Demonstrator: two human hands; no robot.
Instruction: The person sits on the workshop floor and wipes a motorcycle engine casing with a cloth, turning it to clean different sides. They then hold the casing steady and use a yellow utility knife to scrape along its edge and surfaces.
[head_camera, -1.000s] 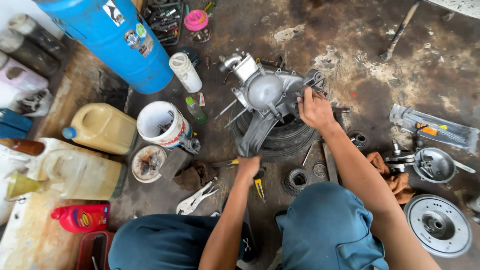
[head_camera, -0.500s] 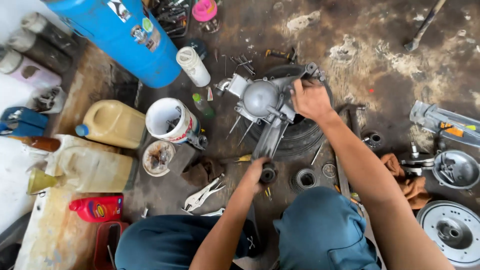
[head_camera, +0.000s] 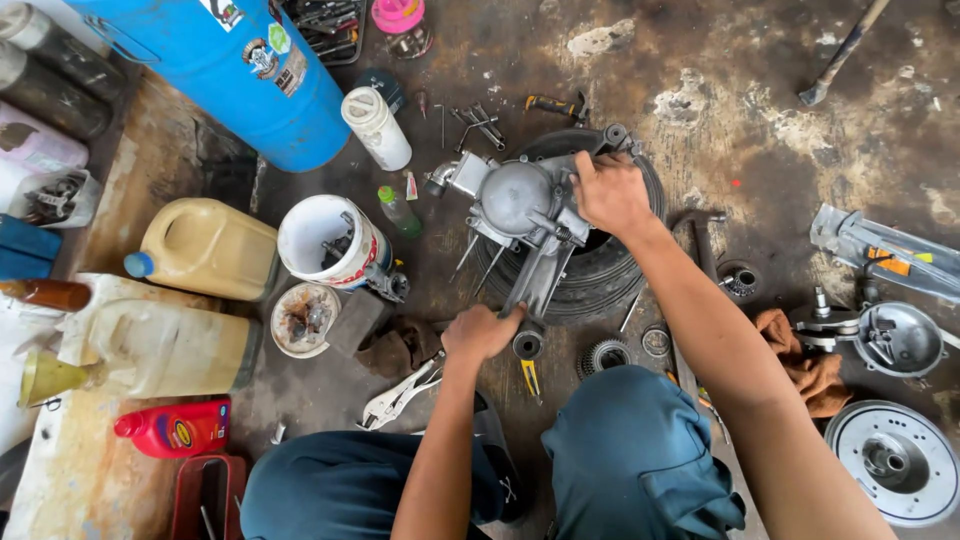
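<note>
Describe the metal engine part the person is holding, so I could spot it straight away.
Find the big blue drum at the top left, then look right to the black tyre on the stained floor. The grey engine casing lies on that tyre, with the right hand on its top and the left hand at its narrow lower end. Unlike the plastic jugs and bucket nearby, it is bare metal with a smooth round dome.

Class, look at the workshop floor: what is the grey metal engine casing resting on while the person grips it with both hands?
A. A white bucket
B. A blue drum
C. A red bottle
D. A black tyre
D: the engine casing, gripped by the right hand and left hand, sits on the black tyre.
</note>
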